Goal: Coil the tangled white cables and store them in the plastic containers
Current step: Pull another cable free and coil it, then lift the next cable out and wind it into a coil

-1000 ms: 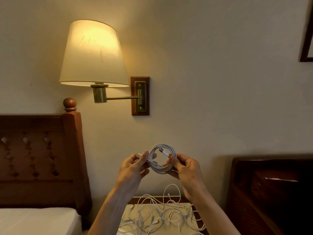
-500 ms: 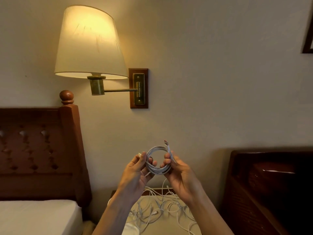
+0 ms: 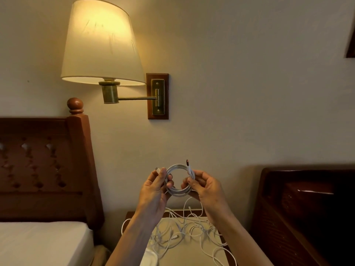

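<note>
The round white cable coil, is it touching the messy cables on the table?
Apart. The head view shows both hands holding the round white cable coil up, wall visible between it and the messy cables.

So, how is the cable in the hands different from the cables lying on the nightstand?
The held cable is wound into a neat round coil; the loose cables sprawl in tangled loops. The coil is lifted in the air, pinched by the left hand and the right hand; the tangle rests on the nightstand, some hanging over its edges. Both are thin and white.

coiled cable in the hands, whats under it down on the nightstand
Below the coiled cable, a tangle of loose white cables sprawls over the nightstand. Both forearms cover parts of it, and the frame cuts off its near end.
</note>
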